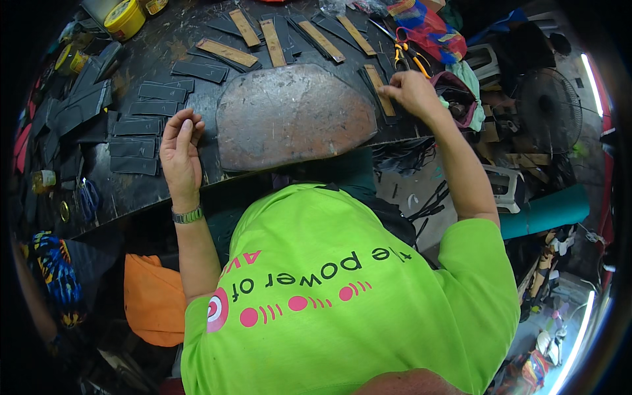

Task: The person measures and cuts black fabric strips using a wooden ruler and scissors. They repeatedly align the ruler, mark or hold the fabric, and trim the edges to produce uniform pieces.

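My right hand [413, 95] is closed, its fingertips pinched at the edge of a narrow tan wooden strip [376, 85]. The strip lies over dark flat pieces at the right of the table; how firmly it is gripped is partly hidden. My left hand [182, 155] is raised near the table's front edge, fingers loosely curled, with nothing visible in it. Beside it lie stacks of black cut pieces [133, 146]. Between my hands rests a worn brown slab [296, 118] with rounded corners.
Several more tan strips [273, 43] on black pieces fan out behind the slab. Orange-handled pliers [399, 56] lie at the back right. Larger black offcuts [72, 108] and a yellow tub [124, 20] are at the left. A fan [550, 102] stands off to the right.
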The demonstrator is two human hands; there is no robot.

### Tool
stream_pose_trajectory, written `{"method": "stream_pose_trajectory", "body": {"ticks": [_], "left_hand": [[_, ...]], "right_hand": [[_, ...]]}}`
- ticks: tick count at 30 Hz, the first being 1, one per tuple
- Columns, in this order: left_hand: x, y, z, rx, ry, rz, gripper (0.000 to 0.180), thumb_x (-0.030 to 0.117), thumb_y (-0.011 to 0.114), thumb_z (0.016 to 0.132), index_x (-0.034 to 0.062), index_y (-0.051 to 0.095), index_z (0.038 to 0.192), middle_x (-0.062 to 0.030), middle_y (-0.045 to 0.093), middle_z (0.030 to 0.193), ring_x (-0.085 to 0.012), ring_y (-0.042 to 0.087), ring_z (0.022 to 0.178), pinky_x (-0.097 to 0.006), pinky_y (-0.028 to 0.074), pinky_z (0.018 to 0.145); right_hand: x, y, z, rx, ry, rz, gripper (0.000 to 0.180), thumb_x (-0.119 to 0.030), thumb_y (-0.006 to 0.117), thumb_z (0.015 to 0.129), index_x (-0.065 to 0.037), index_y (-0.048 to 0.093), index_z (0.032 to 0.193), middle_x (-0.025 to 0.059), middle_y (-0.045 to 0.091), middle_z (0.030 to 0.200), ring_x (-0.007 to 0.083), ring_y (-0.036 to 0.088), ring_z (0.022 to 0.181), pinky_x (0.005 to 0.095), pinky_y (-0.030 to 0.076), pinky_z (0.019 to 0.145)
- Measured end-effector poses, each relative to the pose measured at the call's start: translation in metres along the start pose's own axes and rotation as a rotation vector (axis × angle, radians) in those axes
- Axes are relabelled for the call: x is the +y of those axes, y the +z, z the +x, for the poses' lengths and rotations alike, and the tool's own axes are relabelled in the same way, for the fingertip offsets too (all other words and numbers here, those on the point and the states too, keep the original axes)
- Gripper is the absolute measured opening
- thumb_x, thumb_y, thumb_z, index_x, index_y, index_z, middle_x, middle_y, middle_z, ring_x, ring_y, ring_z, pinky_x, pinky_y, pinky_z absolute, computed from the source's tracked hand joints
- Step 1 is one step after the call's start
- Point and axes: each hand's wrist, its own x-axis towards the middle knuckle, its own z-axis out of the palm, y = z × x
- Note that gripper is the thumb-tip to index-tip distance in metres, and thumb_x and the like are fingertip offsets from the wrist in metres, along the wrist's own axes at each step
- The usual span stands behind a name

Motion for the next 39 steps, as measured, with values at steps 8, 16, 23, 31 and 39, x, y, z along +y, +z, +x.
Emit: {"method": "stream_pose_trajectory", "body": {"ticks": [8, 16, 23, 31, 39], "left_hand": [[0.0, 0.011, 0.0, 0.013, 0.035, 0.175, 0.021, 0.006, 0.057, 0.098, 0.0008, 0.062, 0.118, -0.0074, 0.065, 0.11, -0.0136, 0.063, 0.099, -0.027, 0.051, 0.091], [-0.001, 0.02, -0.005, -0.014, 0.093, 0.428, 0.018, 0.006, 0.06, 0.096, 0.0007, 0.066, 0.113, -0.0045, 0.066, 0.102, -0.011, 0.062, 0.094, -0.026, 0.052, 0.085], [-0.002, 0.026, -0.006, -0.068, 0.125, 0.542, 0.019, 0.007, 0.064, 0.094, 0.0006, 0.067, 0.111, -0.0028, 0.069, 0.103, -0.0079, 0.062, 0.092, -0.023, 0.05, 0.082], [0.006, 0.033, -0.011, -0.067, 0.066, 0.454, 0.02, 0.007, 0.06, 0.096, -0.0006, 0.066, 0.114, -0.0059, 0.068, 0.105, -0.0118, 0.064, 0.095, -0.024, 0.051, 0.084], [0.013, 0.087, -0.028, -0.272, -0.416, 0.007, 0.062, 0.011, 0.057, 0.098, 0.0039, 0.027, 0.152, -0.016, 0.061, 0.12, -0.0224, 0.063, 0.112, -0.032, 0.052, 0.096]], "right_hand": [[-0.008, 0.026, -0.036, 0.157, 0.057, 0.059, 0.044, -0.042, 0.076, 0.078, -0.003, 0.07, 0.098, 0.0182, 0.069, 0.094, 0.0362, 0.067, 0.091, 0.0457, 0.052, 0.076], [0.015, 0.041, -0.017, 0.06, 0.141, 0.351, 0.036, -0.032, 0.081, 0.072, -0.003, 0.065, 0.086, 0.0107, 0.064, 0.072, 0.0237, 0.063, 0.069, 0.036, 0.046, 0.063], [0.018, 0.055, -0.016, 0.219, -0.121, 0.432, 0.024, -0.009, 0.077, 0.075, -0.001, 0.057, 0.085, -0.0016, 0.049, 0.068, 0.009, 0.046, 0.062, 0.026, 0.039, 0.057], [-0.009, 0.001, -0.007, -0.159, 0.215, 0.995, 0.022, -0.006, 0.08, 0.078, -0.006, 0.063, 0.092, -0.0032, 0.058, 0.074, 0.0063, 0.053, 0.062, 0.0209, 0.042, 0.057], [-0.111, 0.008, -0.018, -0.519, -0.138, 1.328, 0.026, -0.008, 0.08, 0.077, -0.005, 0.066, 0.099, 0.0008, 0.062, 0.087, 0.0098, 0.059, 0.075, 0.0251, 0.047, 0.069]]}}
